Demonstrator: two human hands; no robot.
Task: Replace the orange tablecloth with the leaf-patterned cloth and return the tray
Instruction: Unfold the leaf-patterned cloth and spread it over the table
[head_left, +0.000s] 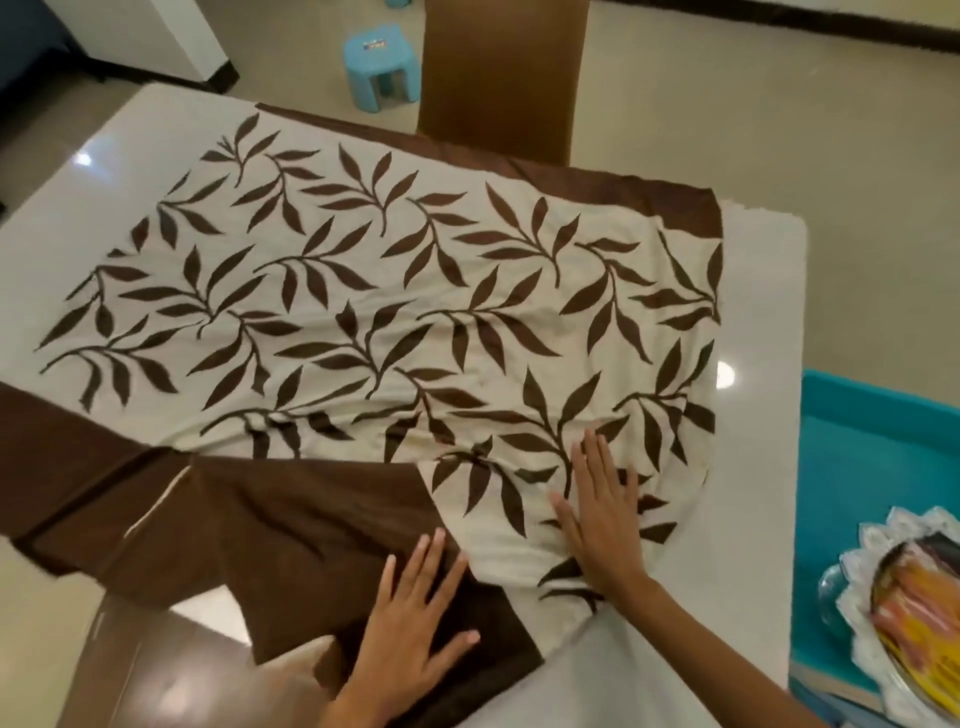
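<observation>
The leaf-patterned cloth (374, 312), cream with dark brown leaves and a brown border, lies spread over most of the white table (758, 322). It is wrinkled and bunched along its near edge. My left hand (410, 618) lies flat, fingers apart, on the brown border at the near edge. My right hand (602, 519) presses flat on the cream part near the cloth's near right corner. A silver tray (893, 613) with a scalloped rim and colourful packets sits on a teal seat at the lower right. No orange tablecloth is in view.
A brown chair back (498, 78) stands at the table's far side. A small blue plastic stool (382, 67) sits on the floor beyond. The teal chair (852, 447) stands right of the table. A brown chair seat (171, 670) is below the near left edge.
</observation>
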